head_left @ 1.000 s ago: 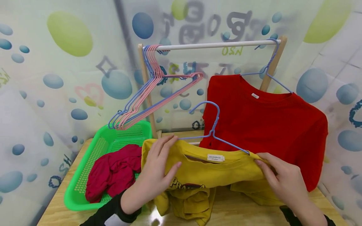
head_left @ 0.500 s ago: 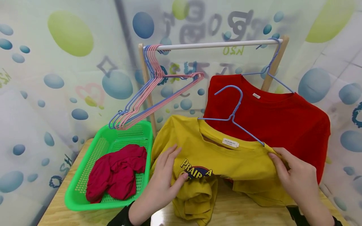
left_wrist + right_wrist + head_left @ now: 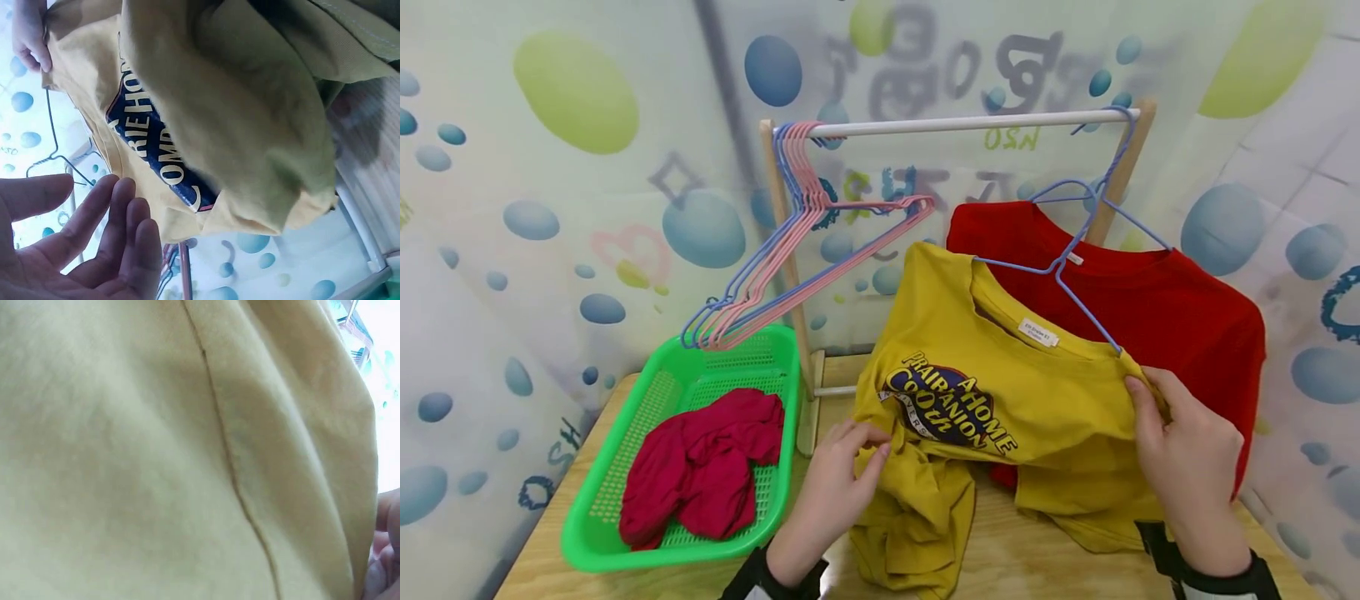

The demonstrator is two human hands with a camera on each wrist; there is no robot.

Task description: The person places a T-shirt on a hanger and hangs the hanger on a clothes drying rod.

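One clamped grip: right hand (image 3: 1191,454), thumb and fingers pinching the yellow printed T-shirt (image 3: 1048,408) at its shoulder, near one end of the blue wire hanger (image 3: 1059,265).
Left hand (image 3: 831,483): thumb and fingers apart, beside the shirt's bunched fabric; contact cannot be told.
Shirt position: on the hanger, tilted down toward the right hand, lower folds on the wooden table (image 3: 1000,546).
Hanger hook: pointing up, below the white rail (image 3: 955,125).
Behind the shirt: red shirt (image 3: 1187,308) on a second blue hanger (image 3: 1137,224), hooked at the rail's right end.
Rail, left end: pink and blue wire hangers (image 3: 808,187), bunched.
Below them: green plastic basket (image 3: 647,560) holding a crumpled crimson garment (image 3: 700,475).
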